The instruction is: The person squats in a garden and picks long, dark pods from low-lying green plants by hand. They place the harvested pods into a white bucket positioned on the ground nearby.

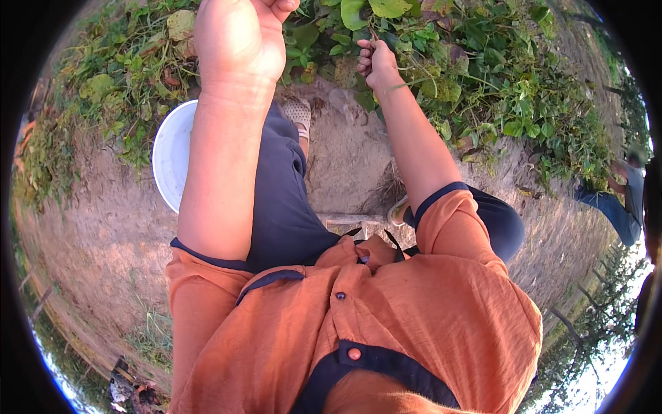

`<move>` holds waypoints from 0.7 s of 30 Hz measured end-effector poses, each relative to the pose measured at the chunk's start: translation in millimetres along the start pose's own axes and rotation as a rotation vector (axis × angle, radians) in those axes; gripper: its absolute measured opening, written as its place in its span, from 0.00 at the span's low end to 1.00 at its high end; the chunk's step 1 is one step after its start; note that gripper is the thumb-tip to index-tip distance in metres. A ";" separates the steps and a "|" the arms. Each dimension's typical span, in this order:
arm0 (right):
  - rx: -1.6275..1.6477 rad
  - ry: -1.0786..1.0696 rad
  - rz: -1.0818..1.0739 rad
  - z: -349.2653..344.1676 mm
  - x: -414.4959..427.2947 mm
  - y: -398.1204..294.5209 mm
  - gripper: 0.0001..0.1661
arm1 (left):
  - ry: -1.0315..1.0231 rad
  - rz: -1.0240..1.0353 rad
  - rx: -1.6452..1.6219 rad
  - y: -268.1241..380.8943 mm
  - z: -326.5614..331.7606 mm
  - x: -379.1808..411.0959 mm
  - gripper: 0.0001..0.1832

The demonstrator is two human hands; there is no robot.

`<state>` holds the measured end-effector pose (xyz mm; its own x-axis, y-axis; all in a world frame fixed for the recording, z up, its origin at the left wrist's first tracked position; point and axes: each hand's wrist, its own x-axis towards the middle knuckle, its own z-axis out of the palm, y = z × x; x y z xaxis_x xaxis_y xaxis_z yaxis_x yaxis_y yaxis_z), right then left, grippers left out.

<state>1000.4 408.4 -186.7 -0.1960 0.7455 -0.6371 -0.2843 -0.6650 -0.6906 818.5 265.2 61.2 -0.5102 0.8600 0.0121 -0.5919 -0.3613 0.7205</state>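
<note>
My right hand [380, 59] is closed around a thin plant stem [373, 34] at the near edge of a bed of leafy vine plants [439, 90]. Its fingers are curled in, and a green blade of grass crosses the wrist. Raised close to the camera, my left hand [240, 44] shows the palm side of its heel and wrist. The top of the frame cuts off most of its fingers, so whether it holds anything is hidden. Green and yellowing leaves [181, 25] lie beyond it.
A white bucket [173, 155] stands left of my leg, partly covered by my left forearm. Under me is a low wooden seat [354, 219] on bare soil [346, 160]. Another person [623, 199] crouches by the plants at far right.
</note>
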 end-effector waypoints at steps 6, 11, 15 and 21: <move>-0.301 0.041 -0.231 -16.5 -13.7 13.6 0.18 | 0.000 -0.006 0.008 -0.7 2.5 0.4 0.07; -0.642 -0.031 -0.335 -8.6 -44.6 37.2 0.19 | 0.003 0.006 0.023 -0.3 2.9 -1.0 0.07; -0.405 -0.064 -0.199 -12.7 -54.9 66.4 0.19 | -0.008 0.013 0.020 0.4 1.0 1.1 0.07; -0.267 0.022 -0.262 -37.6 -24.5 81.3 0.15 | -0.001 0.041 0.028 2.4 2.7 -2.8 0.07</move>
<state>1017.3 334.3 -240.1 -0.1278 0.8928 -0.4320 -0.0665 -0.4423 -0.8944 820.2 262.9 64.7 -0.5331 0.8450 0.0432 -0.5529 -0.3865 0.7382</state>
